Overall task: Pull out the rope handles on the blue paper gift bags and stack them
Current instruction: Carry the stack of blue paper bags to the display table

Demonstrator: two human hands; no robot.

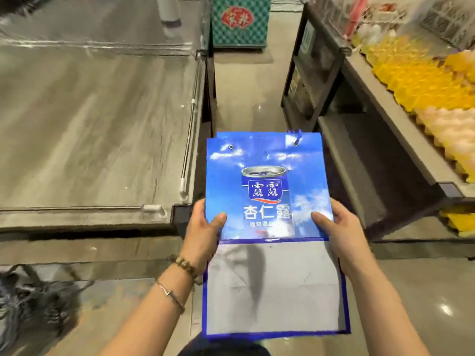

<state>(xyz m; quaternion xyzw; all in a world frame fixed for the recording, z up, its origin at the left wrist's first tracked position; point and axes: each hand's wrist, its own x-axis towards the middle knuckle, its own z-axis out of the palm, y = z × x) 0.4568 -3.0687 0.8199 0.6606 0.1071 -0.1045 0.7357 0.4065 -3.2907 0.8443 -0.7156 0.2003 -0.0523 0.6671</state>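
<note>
Bag (267, 186) lies flat, lengthwise away from her, top farthest; left hand (203, 224) and right hand (336, 227) pinch its side edges.

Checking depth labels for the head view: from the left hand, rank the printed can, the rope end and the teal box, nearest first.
1. Printed can, on the blue gift bag, just right of the left hand.
2. Rope end, at the bag's far right corner.
3. Teal box, far up the aisle.
</note>
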